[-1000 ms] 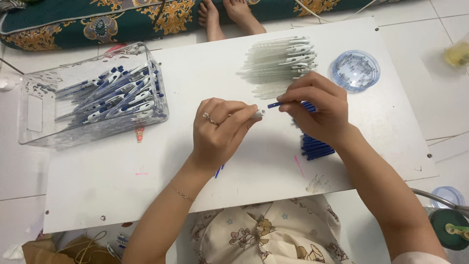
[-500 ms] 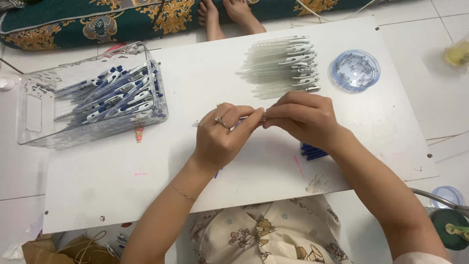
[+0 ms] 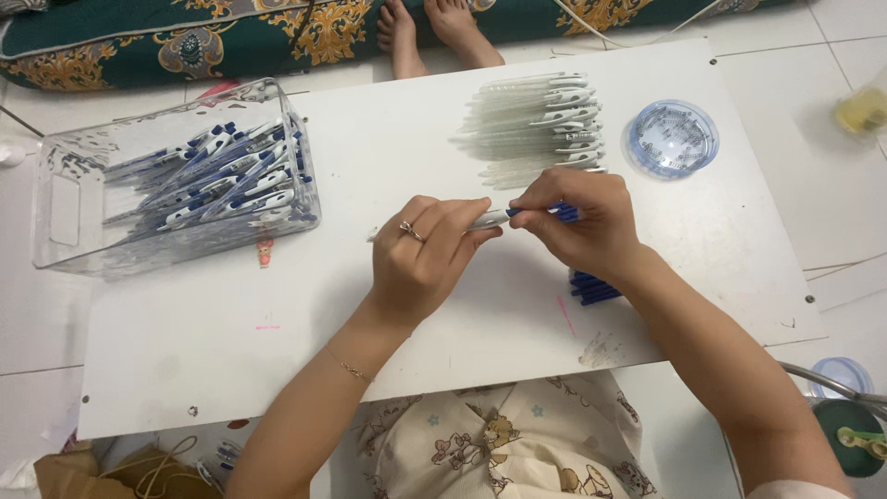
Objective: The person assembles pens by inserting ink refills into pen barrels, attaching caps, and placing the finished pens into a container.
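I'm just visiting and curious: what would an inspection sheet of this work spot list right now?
Surface: white board laid on a tiled floor.
Job's things: pen held between both hands; row of clear pen barrels; blue pen parts by the right wrist.
Clutter: clear bin of finished pens; round blue lid.
Hands: left hand grips the pen's white barrel; right hand pinches its blue end.
Cables: thin cord on the floor at top.
Surroundings: patterned green cushion; another person's bare feet.
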